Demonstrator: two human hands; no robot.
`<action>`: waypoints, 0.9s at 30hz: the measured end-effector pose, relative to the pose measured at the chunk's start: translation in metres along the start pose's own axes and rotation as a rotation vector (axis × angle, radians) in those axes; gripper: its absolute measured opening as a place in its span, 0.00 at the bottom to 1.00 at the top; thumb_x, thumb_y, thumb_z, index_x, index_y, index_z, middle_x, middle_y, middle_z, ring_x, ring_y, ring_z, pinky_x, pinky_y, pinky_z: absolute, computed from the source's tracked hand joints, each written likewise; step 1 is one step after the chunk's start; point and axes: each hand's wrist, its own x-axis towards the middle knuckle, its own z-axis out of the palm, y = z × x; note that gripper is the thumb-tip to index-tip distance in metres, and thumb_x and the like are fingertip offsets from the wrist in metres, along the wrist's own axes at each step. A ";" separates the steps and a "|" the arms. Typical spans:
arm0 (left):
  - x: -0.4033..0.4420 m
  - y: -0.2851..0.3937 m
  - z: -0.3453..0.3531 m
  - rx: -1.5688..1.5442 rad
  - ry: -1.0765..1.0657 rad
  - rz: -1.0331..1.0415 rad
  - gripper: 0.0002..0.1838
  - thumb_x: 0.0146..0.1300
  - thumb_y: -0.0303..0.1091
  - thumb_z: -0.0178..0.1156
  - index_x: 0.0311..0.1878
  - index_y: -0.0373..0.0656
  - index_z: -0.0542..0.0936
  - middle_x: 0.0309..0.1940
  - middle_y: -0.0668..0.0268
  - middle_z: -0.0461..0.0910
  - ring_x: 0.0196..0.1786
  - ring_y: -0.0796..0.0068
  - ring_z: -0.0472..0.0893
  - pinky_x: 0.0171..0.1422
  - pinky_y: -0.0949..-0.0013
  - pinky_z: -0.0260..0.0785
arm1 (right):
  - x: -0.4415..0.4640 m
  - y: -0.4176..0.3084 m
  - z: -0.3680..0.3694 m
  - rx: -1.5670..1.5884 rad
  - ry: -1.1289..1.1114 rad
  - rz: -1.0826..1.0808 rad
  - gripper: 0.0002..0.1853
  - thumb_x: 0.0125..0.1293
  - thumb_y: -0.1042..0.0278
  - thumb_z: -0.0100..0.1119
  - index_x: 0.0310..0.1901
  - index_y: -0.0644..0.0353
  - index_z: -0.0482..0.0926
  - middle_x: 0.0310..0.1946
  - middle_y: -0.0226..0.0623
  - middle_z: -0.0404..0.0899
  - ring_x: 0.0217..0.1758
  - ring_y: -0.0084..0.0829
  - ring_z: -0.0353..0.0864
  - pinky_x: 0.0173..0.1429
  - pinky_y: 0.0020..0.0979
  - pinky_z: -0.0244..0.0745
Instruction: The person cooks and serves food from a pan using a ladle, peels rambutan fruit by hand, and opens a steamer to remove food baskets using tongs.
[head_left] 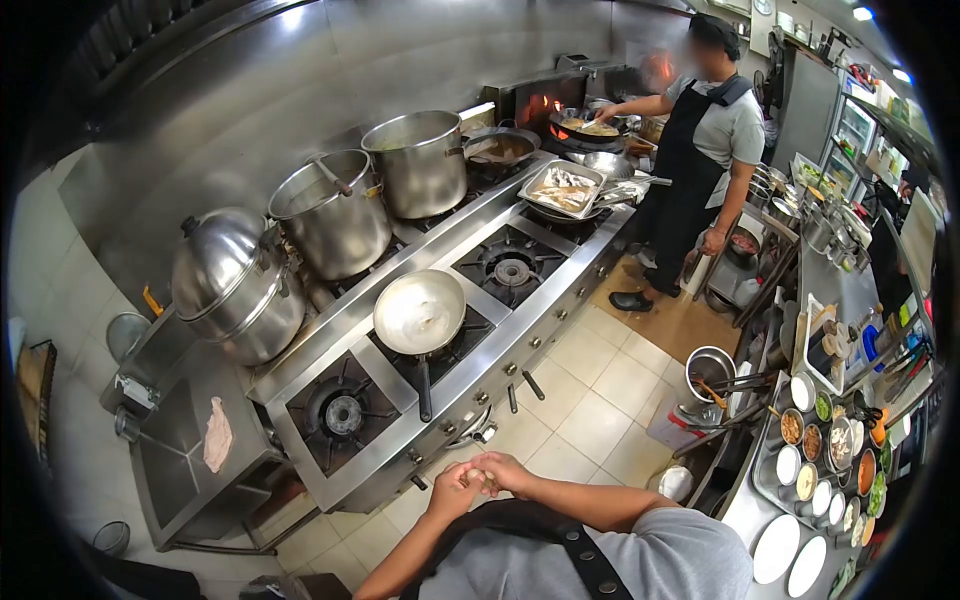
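My left hand [457, 492] and my right hand [504, 474] meet in front of my apron [500, 535], the fingers of both curled and pressed together. Whether anything small lies between them is hidden. Just beyond them is the front edge of the steel stove [540, 300]. On one burner rests a frying pan [420, 308], its dark handle pointing towards me. An unoccupied burner [343, 413] is to its left, and another burner [512, 268] to its right.
Large stockpots [415, 165] and a lidded steamer pot [240, 290] line the stove's back. A co-worker [710, 150] holds a wok [590, 128] near flames. A metal tray [563, 188] sits nearby. At right, a counter bears ingredient containers [790, 428] and white plates [776, 548].
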 end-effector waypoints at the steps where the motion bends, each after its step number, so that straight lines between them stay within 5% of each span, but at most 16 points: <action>1: 0.000 0.001 0.002 -0.007 -0.004 0.006 0.18 0.58 0.34 0.68 0.48 0.34 0.81 0.29 0.66 0.75 0.28 0.78 0.73 0.35 0.73 0.69 | 0.002 0.003 -0.002 -0.015 0.025 0.005 0.17 0.68 0.63 0.53 0.53 0.63 0.71 0.36 0.38 0.78 0.25 0.28 0.80 0.24 0.26 0.73; 9: 0.011 0.031 -0.001 0.250 -0.061 0.022 0.21 0.48 0.36 0.76 0.44 0.37 0.82 0.33 0.64 0.74 0.30 0.73 0.73 0.37 0.71 0.69 | 0.011 0.013 -0.023 -0.103 0.029 -0.045 0.16 0.71 0.65 0.50 0.56 0.65 0.69 0.37 0.39 0.79 0.26 0.26 0.79 0.27 0.28 0.77; 18: 0.023 0.034 0.016 0.041 0.093 0.051 0.17 0.52 0.31 0.74 0.42 0.38 0.80 0.33 0.66 0.73 0.30 0.78 0.73 0.35 0.73 0.69 | 0.013 -0.021 -0.050 -0.019 -0.291 -0.050 0.19 0.73 0.62 0.49 0.59 0.63 0.67 0.42 0.38 0.78 0.35 0.25 0.80 0.35 0.26 0.78; 27: 0.030 0.048 0.026 0.162 0.094 0.073 0.14 0.56 0.33 0.70 0.43 0.40 0.78 0.37 0.65 0.73 0.36 0.76 0.74 0.39 0.74 0.69 | 0.024 -0.028 -0.065 -0.040 -0.419 -0.084 0.16 0.70 0.71 0.48 0.58 0.62 0.68 0.44 0.37 0.78 0.39 0.26 0.80 0.39 0.27 0.79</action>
